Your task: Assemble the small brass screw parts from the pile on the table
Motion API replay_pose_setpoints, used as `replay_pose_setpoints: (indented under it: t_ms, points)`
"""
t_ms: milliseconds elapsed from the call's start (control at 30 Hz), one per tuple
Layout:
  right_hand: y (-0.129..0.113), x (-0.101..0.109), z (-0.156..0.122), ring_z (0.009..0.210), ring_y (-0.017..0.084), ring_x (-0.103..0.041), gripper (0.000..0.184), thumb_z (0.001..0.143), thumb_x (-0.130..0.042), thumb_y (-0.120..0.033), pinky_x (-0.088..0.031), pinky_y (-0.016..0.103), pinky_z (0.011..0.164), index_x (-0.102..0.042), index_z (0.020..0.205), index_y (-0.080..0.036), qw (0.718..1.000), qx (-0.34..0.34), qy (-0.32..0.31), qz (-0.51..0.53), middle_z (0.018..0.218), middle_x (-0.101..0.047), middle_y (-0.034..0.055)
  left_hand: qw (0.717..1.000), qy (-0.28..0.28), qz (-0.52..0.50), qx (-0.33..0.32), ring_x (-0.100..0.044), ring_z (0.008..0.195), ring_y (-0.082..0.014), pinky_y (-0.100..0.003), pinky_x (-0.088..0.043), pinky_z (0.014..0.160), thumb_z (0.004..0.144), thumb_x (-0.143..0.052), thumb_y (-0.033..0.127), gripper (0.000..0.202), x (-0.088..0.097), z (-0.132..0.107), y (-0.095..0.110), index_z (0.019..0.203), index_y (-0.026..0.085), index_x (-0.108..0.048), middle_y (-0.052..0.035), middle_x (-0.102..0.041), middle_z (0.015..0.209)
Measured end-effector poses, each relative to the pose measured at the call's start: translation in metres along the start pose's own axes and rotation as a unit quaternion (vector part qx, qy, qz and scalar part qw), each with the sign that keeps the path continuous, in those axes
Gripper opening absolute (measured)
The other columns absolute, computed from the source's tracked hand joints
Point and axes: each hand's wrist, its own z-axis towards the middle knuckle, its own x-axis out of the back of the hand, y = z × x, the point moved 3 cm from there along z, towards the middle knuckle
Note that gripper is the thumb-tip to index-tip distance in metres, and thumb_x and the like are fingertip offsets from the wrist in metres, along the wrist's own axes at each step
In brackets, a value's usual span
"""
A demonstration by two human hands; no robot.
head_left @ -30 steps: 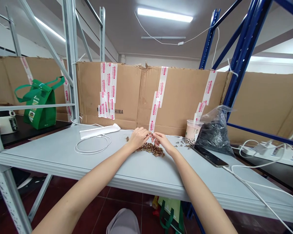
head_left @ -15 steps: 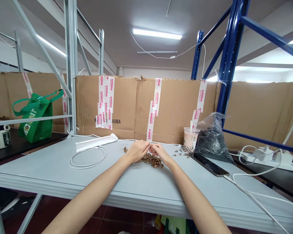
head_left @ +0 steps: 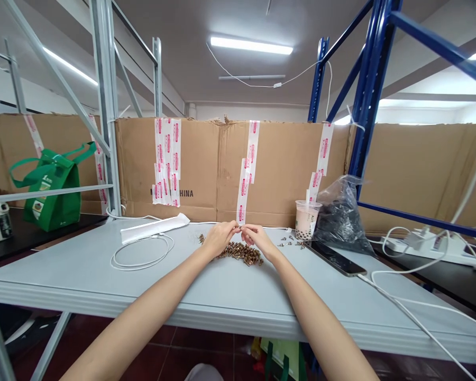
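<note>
My left hand (head_left: pixel 221 237) and my right hand (head_left: pixel 258 238) meet above the table, fingers pinched and tips touching or nearly so. A small dark bit shows between the fingertips, too tiny to identify. Under and in front of the hands lies a heap of brass-coloured screws (head_left: pixel 244 254). A smaller cluster of screws (head_left: pixel 201 239) is left of my left hand, partly hidden by it. To the right of my right hand, several silvery screws (head_left: pixel 289 241) are scattered singly.
A drink cup (head_left: pixel 306 219), a clear bag with dark contents (head_left: pixel 341 217) and a phone (head_left: pixel 335 258) with a cable stand on the right. At left lie a white strip (head_left: pixel 154 228) and a coiled white cable (head_left: pixel 143 264). Cardboard (head_left: pixel 198 164) walls the back of the grey table (head_left: pixel 238 296).
My hands have drawn slightly apart, and the fingertips now point at each other, uncovering more of the heap. The whole view has shifted a little.
</note>
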Motion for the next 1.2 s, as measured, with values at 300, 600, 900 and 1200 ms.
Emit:
replay_pose_setpoints:
  t_ms: [300,600,900,1200]
  points:
    - [-0.011,0.002,-0.008,0.048,0.010,-0.046,0.031,0.078,-0.042,-0.036,-0.031,0.021,0.053,-0.067,0.080,-0.018,0.919,0.121,0.127,-0.353,0.051,-0.056,0.0003,0.997,0.014,0.071,-0.013,-0.052,0.073,-0.0153,-0.026,-0.035,0.067,0.089,-0.028,0.033,0.028,0.001,0.001,0.001,0.091,0.018,-0.052,-0.0040,-0.057,0.076]
    - [-0.022,-0.003,-0.015,0.056,0.011,-0.053,0.028,0.082,-0.040,-0.032,-0.030,0.021,0.056,-0.065,0.091,-0.022,0.832,0.181,0.145,-0.505,0.065,-0.064,0.0022,0.997,-0.021,-0.059,0.048,-0.053,0.068,-0.0150,-0.023,-0.032,0.059,0.089,-0.022,0.036,0.029,-0.001,0.000,0.000,0.094,0.020,-0.045,-0.0011,-0.056,0.075]
    - [-0.019,0.004,-0.015,0.063,0.013,-0.058,0.030,0.083,-0.039,-0.033,-0.031,0.022,0.056,-0.064,0.095,-0.022,0.807,0.159,0.167,-0.544,0.073,-0.067,0.0035,0.935,0.007,-0.334,0.120,-0.041,0.050,-0.0087,-0.020,-0.032,0.053,0.087,-0.024,0.043,0.034,-0.013,0.000,-0.015,0.074,0.018,-0.043,0.0042,-0.044,0.055]
    - [-0.018,0.002,-0.014,0.065,0.014,-0.057,0.031,0.082,-0.041,-0.036,-0.032,0.022,0.060,-0.065,0.093,-0.021,0.831,0.141,0.110,-0.527,0.073,-0.067,0.0055,0.940,0.009,-0.311,0.141,-0.044,0.055,-0.0095,-0.021,-0.034,0.055,0.081,-0.040,0.039,0.030,-0.013,0.001,-0.018,0.075,0.015,-0.057,0.0015,-0.054,0.060]
